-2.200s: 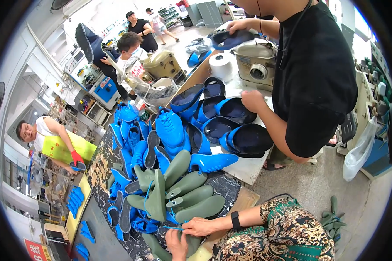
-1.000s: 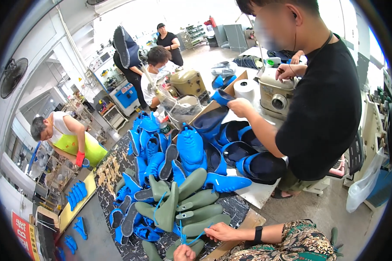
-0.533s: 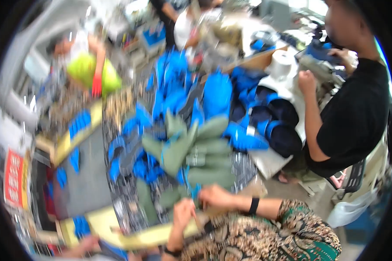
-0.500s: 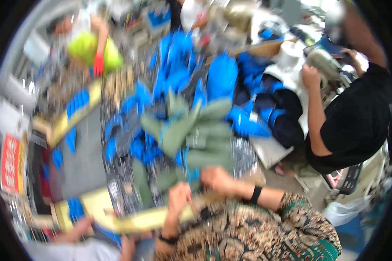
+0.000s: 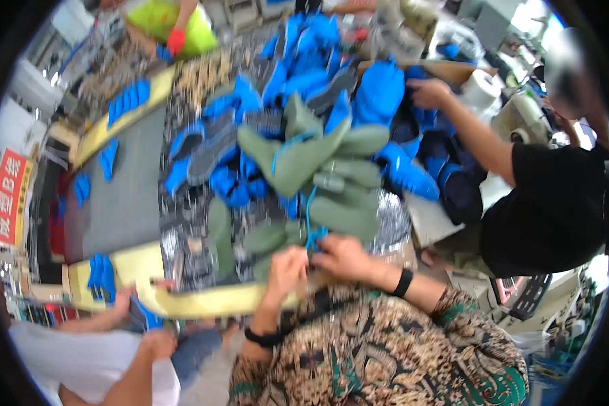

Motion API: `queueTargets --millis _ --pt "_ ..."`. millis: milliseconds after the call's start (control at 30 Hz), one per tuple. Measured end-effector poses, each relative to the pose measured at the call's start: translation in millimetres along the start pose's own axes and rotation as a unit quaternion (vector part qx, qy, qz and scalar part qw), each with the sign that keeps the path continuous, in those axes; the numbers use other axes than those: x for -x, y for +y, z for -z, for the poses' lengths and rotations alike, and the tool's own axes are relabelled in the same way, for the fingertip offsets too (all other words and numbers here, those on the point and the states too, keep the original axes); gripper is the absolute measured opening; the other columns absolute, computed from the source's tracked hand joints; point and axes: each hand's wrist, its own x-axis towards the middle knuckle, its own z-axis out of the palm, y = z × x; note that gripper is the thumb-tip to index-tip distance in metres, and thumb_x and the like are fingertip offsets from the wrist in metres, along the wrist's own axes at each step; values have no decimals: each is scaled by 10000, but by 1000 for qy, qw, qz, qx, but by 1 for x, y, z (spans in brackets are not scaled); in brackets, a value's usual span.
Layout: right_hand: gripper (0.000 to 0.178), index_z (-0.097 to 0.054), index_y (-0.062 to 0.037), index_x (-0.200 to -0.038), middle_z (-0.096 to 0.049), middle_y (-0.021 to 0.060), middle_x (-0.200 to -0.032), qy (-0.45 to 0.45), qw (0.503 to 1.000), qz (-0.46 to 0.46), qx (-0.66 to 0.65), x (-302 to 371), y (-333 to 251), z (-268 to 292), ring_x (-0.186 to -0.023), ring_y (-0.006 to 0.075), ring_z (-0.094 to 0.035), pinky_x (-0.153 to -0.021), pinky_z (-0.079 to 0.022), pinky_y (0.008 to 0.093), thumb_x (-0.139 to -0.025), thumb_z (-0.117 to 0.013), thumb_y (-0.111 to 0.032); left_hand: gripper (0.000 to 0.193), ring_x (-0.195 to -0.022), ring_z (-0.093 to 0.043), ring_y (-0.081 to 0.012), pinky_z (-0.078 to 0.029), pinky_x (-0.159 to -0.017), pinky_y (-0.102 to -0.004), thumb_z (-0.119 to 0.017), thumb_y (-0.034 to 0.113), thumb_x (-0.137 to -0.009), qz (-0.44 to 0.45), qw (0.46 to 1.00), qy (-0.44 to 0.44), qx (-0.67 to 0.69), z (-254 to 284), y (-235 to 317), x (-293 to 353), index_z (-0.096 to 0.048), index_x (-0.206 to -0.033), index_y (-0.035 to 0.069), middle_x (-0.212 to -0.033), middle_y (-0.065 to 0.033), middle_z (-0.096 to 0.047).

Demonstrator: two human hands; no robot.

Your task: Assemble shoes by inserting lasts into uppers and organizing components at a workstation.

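Your hands meet near the table's close edge; your right hand (image 5: 345, 257) has its fingers bent and nearly closed, the tips pinched at the lower end of a blue lace (image 5: 310, 215); your left hand (image 5: 289, 273) is just beside it with fingers curled inward, though the blur leaves me unable to tell how tightly they are closed or whether they have hold of a strand.

The lace runs up toward twelve o'clock from your hands, over the green foot forms (image 5: 308, 162); these lie heaped on the dark mottled cover of the table (image 5: 191, 227), one standing tilted across the others, with more blue lace around it.

Between ten and eleven o'clock lie blue shoes, some with dark soles (image 5: 206, 159) showing; at one o'clock there is a larger blue shoe (image 5: 379, 95), with a co-worker's hand (image 5: 430, 93) just beside it; a white thread cone (image 5: 482, 88) stands between one and two.

Between nine and ten o'clock runs a grey belt (image 5: 128, 203) with a few blue shoes on it; at eleven, farther off, is a red-gloved hand (image 5: 176, 42); at eight, a person in a white shirt (image 5: 95, 358) reaches toward the yellow edge.
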Motion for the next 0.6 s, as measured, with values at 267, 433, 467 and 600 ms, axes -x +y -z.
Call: queueTargets --millis 267,433,467,600 --pt "276 -516 -14 -682 -567 199 -692 -57 996 19 -65 -8 3 -18 -646 376 -553 -577 -437 438 -843 -502 -238 279 -499 -538 -137 -440 -468 -277 -489 186 -872 16 1000 15 1 12 -12 -3 -517 -657 11 -573 -66 -556" --pt "237 -584 1 -837 -592 85 -839 49 961 29 -272 -2 5 6 -760 204 -545 -663 -421 320 -884 -481 -207 205 -643 -507 -132 -411 -572 -286 -478 175 -870 -113 991 68 28 -5 -19 -31 -562 -803 0 -744 -16 -545" --pt "237 -584 1 -837 -592 85 -839 55 960 31 -272 -6 1 10 -760 204 -545 -663 -421 320 -884 -481 -207 214 -674 -507 -134 -413 -594 -286 -481 187 -870 -125 979 107 117 -7 -19 -38 -566 -814 -2 -775 -13 -551" --pt "278 -560 13 -810 -564 27 -819 32 874 -45 -483 -34 -5 5 -770 126 -500 -709 -400 245 -916 -442 -216 298 -587 -542 -176 -460 -540 -303 -471 199 -892 -25 860 184 475 -8 -32 -73 -471 -650 25 -646 -95 -549"
